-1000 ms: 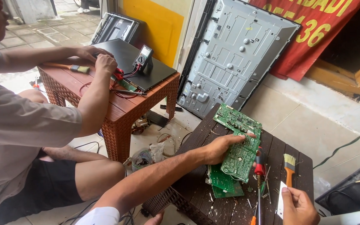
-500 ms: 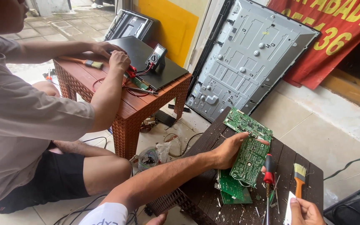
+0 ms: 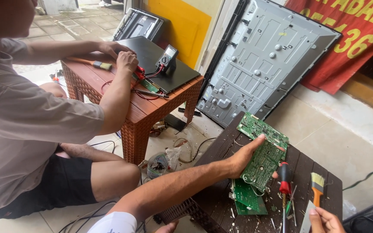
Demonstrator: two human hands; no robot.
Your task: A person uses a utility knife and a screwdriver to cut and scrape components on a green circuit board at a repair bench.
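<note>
Left hand [image 3: 242,157] pressed flat, unclenched, on upper circuit board [image 3: 264,151]; right hand [image 3: 324,220] mostly cropped, grip unclear; paintbrush [image 3: 317,187] and screwdriver [image 3: 284,181] idle on table [image 3: 324,172].

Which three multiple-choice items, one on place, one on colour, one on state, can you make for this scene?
1. Where does the left hand rest?
A. on the green board
B. on the multimeter
C. on the floor

2. What colour is the brush handle?
A. blue
B. orange
C. white

3. How does the grey panel stand?
A. flat on the floor
B. hanging from the ceiling
C. leaning against the wall

Key: 1 A, fingers lie spread over the board; 2 B, the handle below the bristles is orange; 3 C, it tilts back, lower edge on the floor.
</note>
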